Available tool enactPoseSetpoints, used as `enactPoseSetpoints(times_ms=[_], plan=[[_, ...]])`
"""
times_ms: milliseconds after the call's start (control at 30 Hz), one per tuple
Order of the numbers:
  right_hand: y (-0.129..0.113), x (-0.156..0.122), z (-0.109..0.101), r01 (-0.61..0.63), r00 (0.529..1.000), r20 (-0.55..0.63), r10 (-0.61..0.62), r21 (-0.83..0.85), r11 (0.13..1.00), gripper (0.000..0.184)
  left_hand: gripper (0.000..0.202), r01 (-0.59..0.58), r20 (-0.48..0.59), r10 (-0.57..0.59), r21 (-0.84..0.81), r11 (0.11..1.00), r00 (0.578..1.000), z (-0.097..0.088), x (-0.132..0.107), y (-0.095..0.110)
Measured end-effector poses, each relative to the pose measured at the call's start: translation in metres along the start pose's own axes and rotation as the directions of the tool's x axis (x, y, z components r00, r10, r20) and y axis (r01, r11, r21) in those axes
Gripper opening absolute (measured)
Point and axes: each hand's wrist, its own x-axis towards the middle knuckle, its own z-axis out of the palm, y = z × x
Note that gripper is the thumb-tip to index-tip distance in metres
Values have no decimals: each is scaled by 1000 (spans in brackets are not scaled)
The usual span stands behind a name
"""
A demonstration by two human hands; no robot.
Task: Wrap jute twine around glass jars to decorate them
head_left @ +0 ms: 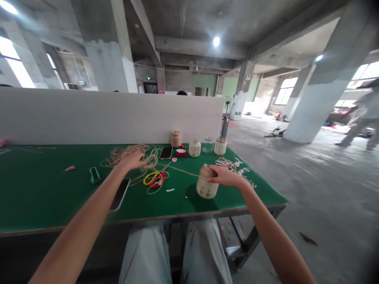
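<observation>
My right hand [225, 175] lies over the top of a twine-wrapped glass jar [207, 185], which stands on the green table mat [47, 193]. A strand of jute twine [183, 170] runs left from that jar toward a loose tangle of twine [127, 154]. My left hand [133, 161] is in that tangle, and its fingers partly hide the strands, so its grip is unclear. Just below the tangle lie yellow-and-red-handled scissors [154, 179], with twine looped across them.
Several jars [194, 148] and a ball of twine [175, 139] stand along a white partition [109, 116]. Two phones [120, 194] [166, 152] and a red roll [181, 152] lie on the mat. White cord scraps [233, 165] lie right of my right hand. A person [364, 114] stands far right.
</observation>
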Motion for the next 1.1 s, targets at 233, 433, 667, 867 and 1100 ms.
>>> enactPoseSetpoints(times_ms=[233,433,667,867,1100], plan=[[-1,1,0,12,1000,13,-12,37,999,28,38,-246,159,250,-47,968,955,20,-25,30],[-5,4,0,23,999,29,-25,40,999,25,48,-514,116,555,-261,817,824,39,-77,122],[-4,3,0,29,998,60,-33,67,997,24,24,-497,51,552,-370,785,832,58,-101,174],[-9,6,-1,76,992,96,-88,124,989,25,30,-440,32,502,-435,785,864,54,-93,168],[-11,14,4,137,977,124,-173,255,957,30,46,-390,34,501,-584,712,865,49,-95,155]])
